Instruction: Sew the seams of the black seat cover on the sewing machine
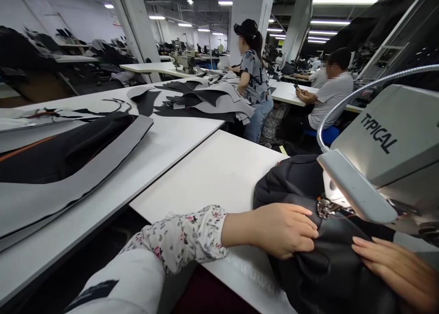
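Black leather-like material (334, 268) lies bunched under the lit needle area of a sewing machine (387, 140) at the right. My left hand (286, 229) is on the material just left of the presser foot (324, 208), its fingers bent and pressed together on a fold. My right hand (394, 263) rests flat on the material to the right of the foot, fingers stretched out. Part of the material extends behind the foot, beside the machine head. The needle tip itself is too small to make out.
Large grey and black cut pieces (78, 167) lie on the white table (171, 140) at the left. More pieces (206, 99) are piled farther back. A person (254, 76) stands by that pile; another person (331, 92) sits behind the machine. A metal lamp arm curves above.
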`<state>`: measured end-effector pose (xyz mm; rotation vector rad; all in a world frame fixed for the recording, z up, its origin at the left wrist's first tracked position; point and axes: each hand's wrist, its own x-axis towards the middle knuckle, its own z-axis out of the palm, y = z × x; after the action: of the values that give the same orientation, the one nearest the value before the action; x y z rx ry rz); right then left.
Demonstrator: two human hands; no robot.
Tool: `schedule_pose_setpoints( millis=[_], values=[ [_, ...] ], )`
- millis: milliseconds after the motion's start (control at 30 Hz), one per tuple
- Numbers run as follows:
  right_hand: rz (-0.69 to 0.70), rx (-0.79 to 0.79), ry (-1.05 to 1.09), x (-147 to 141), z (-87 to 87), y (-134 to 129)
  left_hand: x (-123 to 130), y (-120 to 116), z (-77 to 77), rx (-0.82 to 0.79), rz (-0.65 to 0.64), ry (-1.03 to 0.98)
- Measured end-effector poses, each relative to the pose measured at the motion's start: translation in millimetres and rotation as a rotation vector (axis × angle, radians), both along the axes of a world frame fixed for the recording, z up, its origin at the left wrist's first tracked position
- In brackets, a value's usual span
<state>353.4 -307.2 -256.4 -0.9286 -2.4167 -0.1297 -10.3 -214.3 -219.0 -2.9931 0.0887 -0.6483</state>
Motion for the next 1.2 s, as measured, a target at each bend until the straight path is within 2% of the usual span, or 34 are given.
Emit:
schedule_pose_setpoints(
  millis=[67,100,133,233,300,367,567,767,1200],
  values=[
    [0.022,-0.022,-0.054,-7.3,15.3,-6.0,0.2,0.0,-2.1,-0.016,0.011,-0.011],
    [-0.036,-0.033,-0.038,-17.5,24.5,-10.5,0.4,-0.2,-3.1,-0.031,0.014,-0.020],
    [-0.130,-0.037,-0.018,-31.3,33.8,-15.4,0.5,-0.5,-4.0,-0.049,0.014,-0.030],
    [-0.111,-0.031,-0.165,-79.9,55.1,-24.4,-0.9,-3.4,-6.3,-0.095,0.003,-0.059],
    [-0.072,-0.082,-0.185,-103.5,59.7,-23.1,-2.7,-5.6,-7.3,-0.112,0.011,-0.089],
    [-0.077,-0.088,-0.188,-114.3,58.2,-20.2,-4.6,-7.4,-7.6,-0.127,0.032,-0.117],
    [-0.113,-0.113,-0.217,-113.2,56.2,-26.1,-5.7,-13.9,-0.2,-0.110,0.094,-0.124],
    [-0.095,-0.071,-0.246,-109.2,58.3,-26.5,-3.5,-19.0,9.5,-0.068,0.161,-0.071],
    [-0.110,-0.033,-0.237,-111.0,68.8,-15.6,-0.2,-13.6,5.1,-0.175,0.170,-0.160]
  ],
)
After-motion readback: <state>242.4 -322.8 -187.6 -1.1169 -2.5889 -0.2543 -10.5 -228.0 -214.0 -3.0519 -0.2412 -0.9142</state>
